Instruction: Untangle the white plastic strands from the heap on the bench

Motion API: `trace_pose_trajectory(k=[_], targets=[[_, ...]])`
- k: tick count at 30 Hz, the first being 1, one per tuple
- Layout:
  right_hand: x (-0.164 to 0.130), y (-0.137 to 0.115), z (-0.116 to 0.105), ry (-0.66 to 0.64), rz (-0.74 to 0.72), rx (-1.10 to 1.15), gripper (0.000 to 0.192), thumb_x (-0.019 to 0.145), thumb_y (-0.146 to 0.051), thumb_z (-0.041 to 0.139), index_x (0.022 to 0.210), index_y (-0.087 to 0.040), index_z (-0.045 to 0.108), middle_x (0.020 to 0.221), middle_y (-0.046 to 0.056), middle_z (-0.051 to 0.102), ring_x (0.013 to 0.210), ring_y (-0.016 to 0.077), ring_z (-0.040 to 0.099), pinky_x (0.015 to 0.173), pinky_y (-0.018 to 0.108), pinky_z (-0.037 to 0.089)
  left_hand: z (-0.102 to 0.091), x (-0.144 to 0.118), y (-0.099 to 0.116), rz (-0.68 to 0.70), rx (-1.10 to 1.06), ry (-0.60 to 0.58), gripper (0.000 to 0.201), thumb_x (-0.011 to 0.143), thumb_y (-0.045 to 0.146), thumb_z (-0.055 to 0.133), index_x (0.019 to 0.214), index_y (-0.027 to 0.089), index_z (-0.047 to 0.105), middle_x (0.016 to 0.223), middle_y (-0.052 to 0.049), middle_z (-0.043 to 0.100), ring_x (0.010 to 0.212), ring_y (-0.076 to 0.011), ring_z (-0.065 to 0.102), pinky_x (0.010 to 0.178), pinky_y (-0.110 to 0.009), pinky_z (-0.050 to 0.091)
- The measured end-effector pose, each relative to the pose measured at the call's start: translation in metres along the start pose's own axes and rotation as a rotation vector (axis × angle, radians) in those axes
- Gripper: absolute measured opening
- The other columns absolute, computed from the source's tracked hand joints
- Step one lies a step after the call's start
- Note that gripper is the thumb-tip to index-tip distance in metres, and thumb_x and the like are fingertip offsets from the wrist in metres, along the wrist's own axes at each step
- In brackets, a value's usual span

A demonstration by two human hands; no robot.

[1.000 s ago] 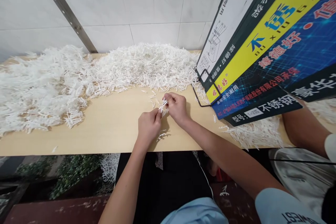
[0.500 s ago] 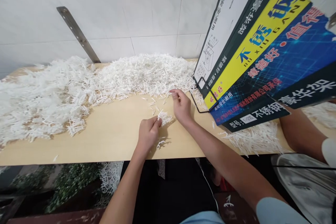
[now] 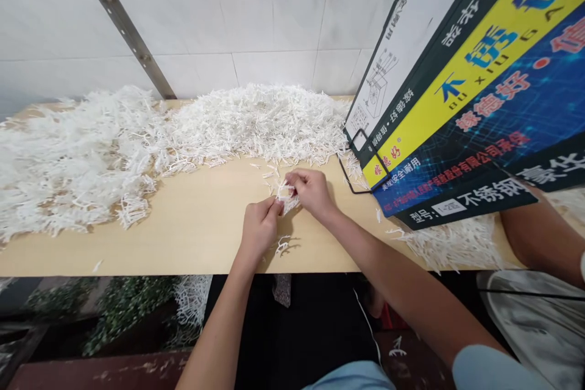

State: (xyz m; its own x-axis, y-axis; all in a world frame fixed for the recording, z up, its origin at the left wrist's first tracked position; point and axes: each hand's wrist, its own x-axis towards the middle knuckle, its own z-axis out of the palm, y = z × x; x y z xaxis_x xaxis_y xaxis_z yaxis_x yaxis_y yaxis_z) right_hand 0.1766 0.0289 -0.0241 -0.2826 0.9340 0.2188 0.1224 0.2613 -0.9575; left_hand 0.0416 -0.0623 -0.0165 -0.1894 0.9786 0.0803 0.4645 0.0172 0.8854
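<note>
In the head view, both hands met over the bare front part of the wooden bench (image 3: 183, 237). The left hand (image 3: 257, 228) had its fingers pinched shut on the near end of a small bunch of white plastic pieces (image 3: 287, 196), and the right hand (image 3: 311, 192), at 1 o'clock from the left, had its fingers closed on the far end, so the bunch hung between the 2 hands, lifted just off the wood where it could be worked without snagging other pieces. A few loose pieces (image 3: 284, 246) lay at 5 o'clock from the left hand. The big white heap (image 3: 256, 122) sat at 12 o'clock against the tiled wall, near enough to draw from. A printed cardboard box (image 3: 475, 85) leaned at 2 o'clock, with another person's arm (image 3: 543, 237) below it.
</note>
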Motion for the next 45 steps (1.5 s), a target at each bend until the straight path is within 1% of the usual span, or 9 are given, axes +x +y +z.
trace_pose_trajectory(k=[8, 15, 18, 21, 24, 30, 34, 42, 45], targets=[[0.022, 0.024, -0.010, 0.546, 0.074, 0.200, 0.044, 0.098, -0.059, 0.052, 0.071, -0.024, 0.050, 0.054, -0.004, 0.047, 0.047, 0.0130, 0.043, 0.047, 0.026, 0.035, -0.006, -0.004, -0.002, -0.012, -0.073, -0.040, 0.035, 0.089, 0.037, 0.049, 0.057, 0.022, 0.045, 0.052, 0.002, 0.039, 0.055, -0.0154, 0.040, 0.060, -0.032, 0.029], [0.006, -0.002, -0.009, 0.072, -0.202, 0.021, 0.036, 0.097, -0.049, 0.062, 0.121, -0.023, 0.068, 0.119, 0.009, 0.074, 0.112, 0.0233, 0.068, 0.087, 0.033, 0.055, -0.003, -0.003, -0.003, -0.011, -0.052, 0.049, 0.037, 0.096, 0.042, 0.046, 0.069, 0.020, 0.057, 0.053, 0.004, 0.044, 0.054, -0.0143, 0.041, 0.060, -0.029, 0.029], [0.000, -0.006, -0.008, -0.224, -0.138, -0.010, 0.033, 0.095, -0.053, 0.065, 0.095, -0.022, 0.075, 0.092, 0.005, 0.077, 0.092, 0.0228, 0.071, 0.079, 0.032, 0.054, -0.002, -0.004, -0.002, 0.006, -0.051, 0.059, 0.038, 0.097, 0.042, 0.046, 0.069, 0.019, 0.058, 0.053, 0.004, 0.046, 0.054, -0.0138, 0.041, 0.059, -0.029, 0.028], [0.007, 0.005, -0.009, 0.039, 0.009, -0.003, 0.050, 0.096, -0.060, 0.059, 0.066, -0.021, 0.064, 0.060, 0.002, 0.062, 0.061, 0.0178, 0.060, 0.061, 0.030, 0.047, -0.003, -0.006, -0.001, 0.034, -0.021, 0.052, 0.039, 0.095, 0.042, 0.048, 0.063, 0.020, 0.055, 0.049, 0.004, 0.040, 0.051, -0.0133, 0.039, 0.057, -0.029, 0.026], [0.014, 0.014, -0.008, 0.232, 0.047, 0.048, 0.050, 0.098, -0.060, 0.055, 0.068, -0.021, 0.062, 0.060, 0.001, 0.058, 0.056, 0.0148, 0.052, 0.057, 0.029, 0.043, -0.003, -0.007, -0.001, 0.034, -0.031, 0.065, 0.039, 0.094, 0.042, 0.049, 0.062, 0.020, 0.054, 0.047, 0.005, 0.038, 0.050, -0.0132, 0.039, 0.057, -0.029, 0.025], [0.007, -0.004, -0.011, -0.074, -0.052, 0.110, 0.039, 0.096, -0.050, 0.061, 0.119, -0.022, 0.073, 0.111, 0.007, 0.075, 0.091, 0.0184, 0.066, 0.067, 0.026, 0.049, -0.001, -0.005, -0.005, -0.018, -0.061, 0.183, 0.042, 0.100, 0.047, 0.047, 0.074, 0.018, 0.063, 0.052, 0.005, 0.044, 0.052, -0.0137, 0.043, 0.058, -0.028, 0.031], [0.001, -0.011, -0.011, -0.346, -0.031, -0.033, 0.035, 0.091, -0.053, 0.070, 0.089, -0.019, 0.079, 0.080, 0.003, 0.075, 0.073, 0.0164, 0.065, 0.066, 0.026, 0.047, 0.001, -0.003, -0.005, -0.031, -0.097, 0.184, 0.045, 0.100, 0.050, 0.049, 0.077, 0.017, 0.068, 0.056, 0.003, 0.053, 0.055, -0.0140, 0.047, 0.058, -0.027, 0.033], [0.019, 0.021, -0.004, 0.296, 0.115, 0.100, 0.054, 0.093, -0.069, 0.058, 0.069, -0.020, 0.062, 0.058, 0.002, 0.060, 0.052, 0.0140, 0.052, 0.051, 0.026, 0.040, 0.003, -0.004, -0.007, 0.014, -0.053, 0.129, 0.037, 0.098, 0.041, 0.052, 0.074, 0.017, 0.068, 0.052, 0.003, 0.048, 0.050, -0.0123, 0.043, 0.055, -0.027, 0.030], [0.023, 0.021, -0.005, 0.312, 0.066, 0.124, 0.047, 0.097, -0.063, 0.054, 0.078, -0.021, 0.063, 0.069, 0.004, 0.066, 0.063, 0.0160, 0.058, 0.057, 0.027, 0.046, 0.001, -0.005, -0.011, -0.069, -0.118, 0.250, 0.040, 0.098, 0.045, 0.051, 0.073, 0.017, 0.067, 0.049, 0.005, 0.038, 0.047, -0.0122, 0.035, 0.052, -0.028, 0.025]])
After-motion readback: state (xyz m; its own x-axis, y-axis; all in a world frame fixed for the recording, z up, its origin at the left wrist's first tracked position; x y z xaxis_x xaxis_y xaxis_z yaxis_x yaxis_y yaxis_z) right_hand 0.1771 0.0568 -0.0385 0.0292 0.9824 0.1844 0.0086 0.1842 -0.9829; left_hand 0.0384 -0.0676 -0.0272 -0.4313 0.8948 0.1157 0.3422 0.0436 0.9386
